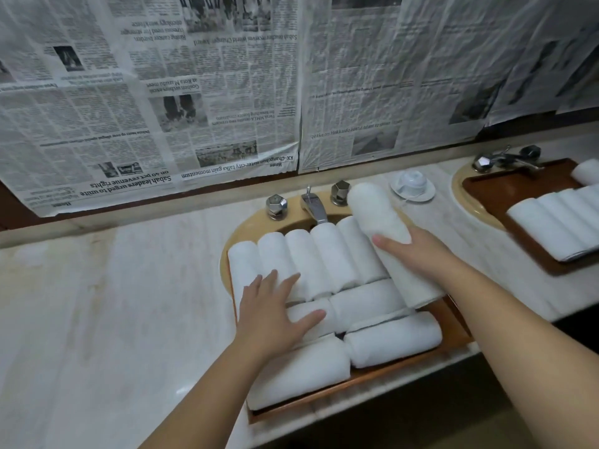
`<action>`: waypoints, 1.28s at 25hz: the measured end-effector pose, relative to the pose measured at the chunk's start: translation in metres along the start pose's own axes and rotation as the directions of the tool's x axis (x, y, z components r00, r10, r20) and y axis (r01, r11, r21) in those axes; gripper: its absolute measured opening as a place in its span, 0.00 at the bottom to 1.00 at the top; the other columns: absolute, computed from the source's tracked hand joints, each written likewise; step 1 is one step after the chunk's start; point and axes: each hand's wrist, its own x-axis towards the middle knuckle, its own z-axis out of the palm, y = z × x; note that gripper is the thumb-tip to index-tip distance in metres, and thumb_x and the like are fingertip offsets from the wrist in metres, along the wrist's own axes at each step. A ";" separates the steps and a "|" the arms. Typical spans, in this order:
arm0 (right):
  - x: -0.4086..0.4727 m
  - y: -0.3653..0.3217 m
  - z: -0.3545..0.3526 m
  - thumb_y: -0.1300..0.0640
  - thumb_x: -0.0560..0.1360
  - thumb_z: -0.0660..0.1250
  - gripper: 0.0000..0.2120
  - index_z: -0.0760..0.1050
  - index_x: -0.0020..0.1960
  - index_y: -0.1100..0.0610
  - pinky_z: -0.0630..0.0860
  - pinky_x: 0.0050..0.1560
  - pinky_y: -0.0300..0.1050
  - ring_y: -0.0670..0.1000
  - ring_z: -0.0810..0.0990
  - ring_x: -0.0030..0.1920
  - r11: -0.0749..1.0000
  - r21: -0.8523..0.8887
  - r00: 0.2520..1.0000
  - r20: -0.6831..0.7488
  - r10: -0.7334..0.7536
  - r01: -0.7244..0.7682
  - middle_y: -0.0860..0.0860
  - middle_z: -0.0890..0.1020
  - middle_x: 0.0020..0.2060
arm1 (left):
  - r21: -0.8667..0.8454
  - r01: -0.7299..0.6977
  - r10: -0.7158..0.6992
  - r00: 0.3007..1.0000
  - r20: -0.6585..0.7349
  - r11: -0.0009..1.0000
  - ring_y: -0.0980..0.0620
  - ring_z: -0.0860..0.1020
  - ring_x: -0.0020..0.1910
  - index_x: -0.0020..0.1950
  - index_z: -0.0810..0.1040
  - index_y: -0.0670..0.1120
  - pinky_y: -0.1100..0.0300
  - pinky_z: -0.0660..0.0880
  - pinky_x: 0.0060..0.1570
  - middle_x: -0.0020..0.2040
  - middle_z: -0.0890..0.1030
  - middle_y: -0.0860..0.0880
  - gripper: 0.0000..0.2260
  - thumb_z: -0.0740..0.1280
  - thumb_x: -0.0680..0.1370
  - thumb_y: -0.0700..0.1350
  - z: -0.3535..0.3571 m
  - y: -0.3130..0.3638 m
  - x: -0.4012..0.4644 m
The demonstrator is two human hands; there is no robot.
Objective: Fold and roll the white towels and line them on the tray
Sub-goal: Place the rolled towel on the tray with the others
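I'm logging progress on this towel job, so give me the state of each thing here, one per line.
Left hand: open, fingers flat on the rolled towels.
Right hand: gripping one rolled towel.
Held towel: rolled, tilted at the right end of the back row.
Back row of towels: rolled, side by side.
Front towels: rolled, lying crosswise.
Near tray: over the sink, nearly full.
Faucet: no water running.
Far tray: holds more rolled towels.
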 end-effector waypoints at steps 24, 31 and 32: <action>0.057 0.105 0.000 0.18 0.70 0.47 0.45 0.71 0.71 0.48 0.74 0.63 0.62 0.61 0.73 0.64 0.929 -0.274 0.967 -0.125 0.223 -0.250 0.57 0.72 0.63 | -0.086 -0.018 0.004 0.986 -0.169 0.996 0.52 0.51 0.83 0.76 0.67 0.67 0.47 0.46 0.82 0.84 0.56 0.55 0.30 0.61 0.76 0.75 0.026 -0.013 -0.007; 0.056 0.108 0.001 0.20 0.73 0.53 0.47 0.60 0.79 0.53 0.73 0.64 0.58 0.61 0.74 0.67 0.932 -0.041 0.933 -0.005 0.361 -0.361 0.57 0.72 0.72 | -0.577 0.552 -0.735 0.666 -0.128 0.602 0.37 0.69 0.72 0.78 0.65 0.47 0.41 0.67 0.70 0.73 0.72 0.39 0.45 0.56 0.73 0.79 0.013 -0.044 0.001; 0.056 0.107 0.003 0.20 0.72 0.53 0.48 0.61 0.79 0.53 0.74 0.63 0.57 0.61 0.75 0.65 0.925 -0.033 0.926 0.014 0.378 -0.377 0.57 0.73 0.70 | -0.612 0.616 -0.776 0.631 0.007 0.496 0.37 0.71 0.70 0.78 0.64 0.46 0.40 0.70 0.68 0.72 0.72 0.39 0.48 0.55 0.72 0.80 0.012 -0.049 0.005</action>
